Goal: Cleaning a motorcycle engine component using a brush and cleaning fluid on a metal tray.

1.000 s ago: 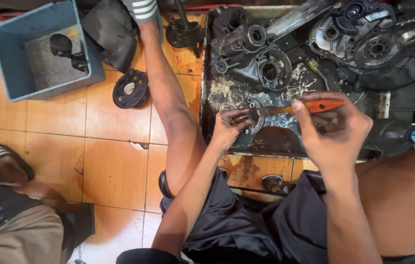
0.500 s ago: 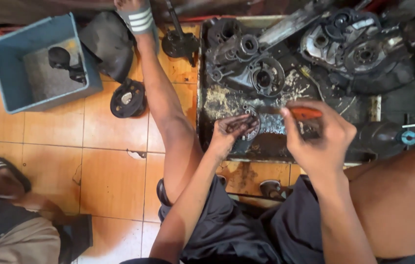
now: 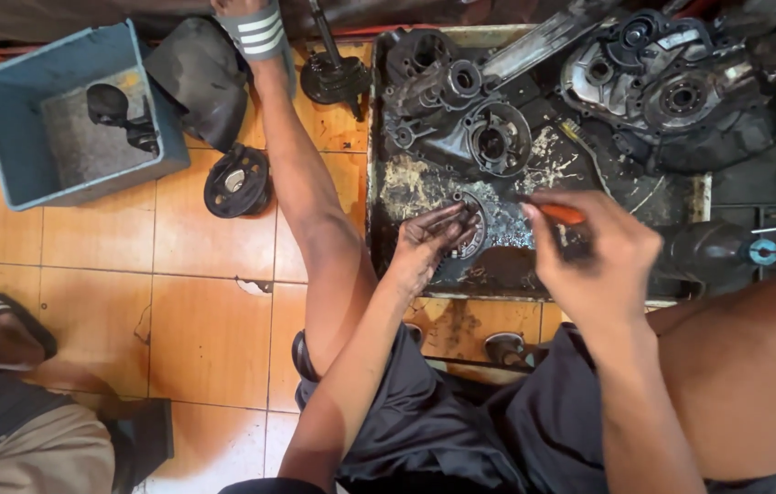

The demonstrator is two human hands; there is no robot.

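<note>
Currently, the left hand (image 3: 429, 242) grips a round metal part (image 3: 472, 224) over the greasy tray (image 3: 406, 183), while the right hand (image 3: 594, 256), just beside it, is closed on an orange-handled tool (image 3: 560, 213).

Obs: you have no packages, labels, signs or screens in view | nearest container: open blue rectangular plastic bin (image 3: 17, 119), far left on the orange tiled floor, its walls plain and unmarked | nothing printed that you can make out anywhere else.

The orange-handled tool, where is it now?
The orange-handled tool is in the right hand, over the dirty metal tray, right of the left hand.
</note>
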